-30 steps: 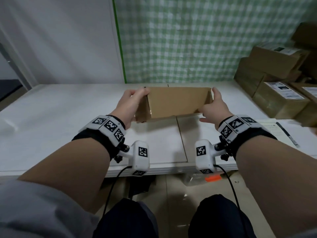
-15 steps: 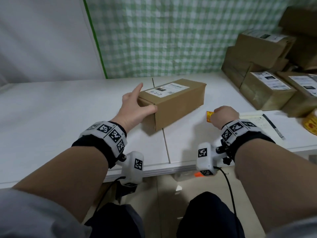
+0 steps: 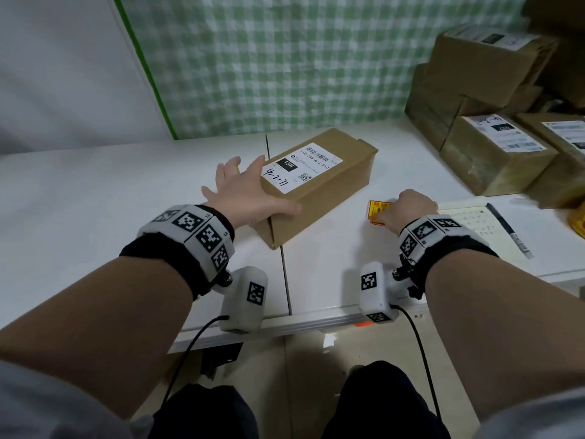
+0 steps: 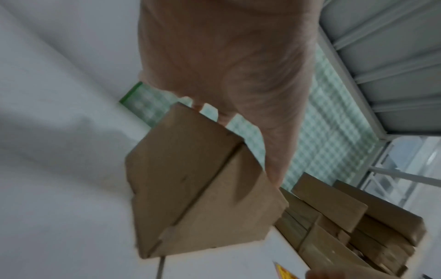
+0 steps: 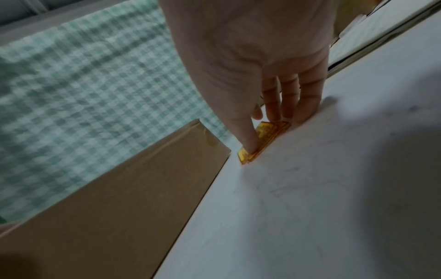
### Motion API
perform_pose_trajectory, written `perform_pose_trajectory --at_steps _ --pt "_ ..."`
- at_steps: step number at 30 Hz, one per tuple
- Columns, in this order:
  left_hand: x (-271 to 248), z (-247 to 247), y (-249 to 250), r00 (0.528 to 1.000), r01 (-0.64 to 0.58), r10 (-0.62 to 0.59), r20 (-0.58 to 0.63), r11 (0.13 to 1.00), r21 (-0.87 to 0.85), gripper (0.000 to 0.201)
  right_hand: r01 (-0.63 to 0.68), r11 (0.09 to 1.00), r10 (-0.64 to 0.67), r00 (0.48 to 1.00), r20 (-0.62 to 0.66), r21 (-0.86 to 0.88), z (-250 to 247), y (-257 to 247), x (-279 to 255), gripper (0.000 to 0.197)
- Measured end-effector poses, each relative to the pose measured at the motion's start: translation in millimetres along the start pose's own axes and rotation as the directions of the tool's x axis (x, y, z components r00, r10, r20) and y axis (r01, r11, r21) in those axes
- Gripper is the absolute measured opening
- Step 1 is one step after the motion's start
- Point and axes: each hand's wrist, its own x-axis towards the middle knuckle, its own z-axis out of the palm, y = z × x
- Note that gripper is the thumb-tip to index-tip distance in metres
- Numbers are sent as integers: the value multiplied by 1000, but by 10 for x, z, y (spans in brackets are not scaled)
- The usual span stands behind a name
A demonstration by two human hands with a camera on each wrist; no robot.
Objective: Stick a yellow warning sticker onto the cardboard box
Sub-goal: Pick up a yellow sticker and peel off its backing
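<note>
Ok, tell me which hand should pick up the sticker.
Right. The right hand already has its fingertips on the yellow stickers on the table; the left hand rests on the cardboard box, steadying it.

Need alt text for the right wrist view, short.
The right hand reaches down to a small stack of yellow stickers on the white table, thumb and fingers on the stack. The cardboard box lies beside it at lower left, with green checked cloth behind.
</note>
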Motion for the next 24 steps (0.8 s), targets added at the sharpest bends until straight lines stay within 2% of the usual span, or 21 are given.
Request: perform_pose_trajectory --at_steps 4,8,12,15,19,22,24 --pt "71 109 203 999 -30 34 -32 993 118 111 -68 998 68 998 15 18 15 -21 52 33" --pt "136 188 310 999 0 14 -52 965 261 103 -85 996 85 995 59 9 -26 -19 72 35" --pt "160 203 313 998 5 11 -56 961 278 97 -104 992 100 993 56 67 -33 28 97 26" --pt "148 212 283 998 0 18 -60 959 283 98 -81 982 74 996 49 168 -30 73 98 35" --pt "128 182 282 999 2 10 -40 958 288 99 -105 984 97 994 59 144 -107 85 60 34" --pt "59 123 257 1000 15 -12 -11 955 297 100 -55 984 52 998 20 167 -187 95 -20 25" --pt "-4 31 195 999 28 -34 12 951 308 102 -33 975 32 999 9 218 -215 117 -76 27"
